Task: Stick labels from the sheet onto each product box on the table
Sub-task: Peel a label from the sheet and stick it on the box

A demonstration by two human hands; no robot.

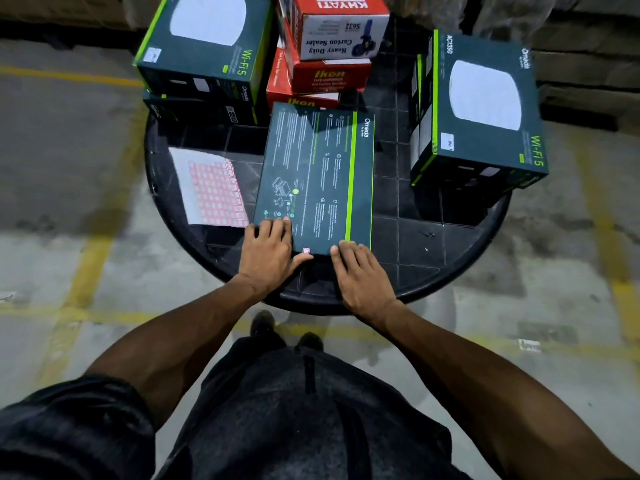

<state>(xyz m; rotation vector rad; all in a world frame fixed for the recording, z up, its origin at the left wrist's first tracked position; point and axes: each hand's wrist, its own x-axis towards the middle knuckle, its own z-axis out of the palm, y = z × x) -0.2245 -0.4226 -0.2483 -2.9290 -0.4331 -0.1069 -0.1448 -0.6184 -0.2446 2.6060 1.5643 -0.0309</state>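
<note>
Pink label sat at the box's near edge; left hand and right hand lay flat, grasping nothing. Firm rubbing advised.

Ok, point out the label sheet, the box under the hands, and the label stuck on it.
label sheet [211,188], head view, pink grid.
flat dark box [315,174], head view, printed top face.
small pink label [306,250], head view, its middle.
</note>
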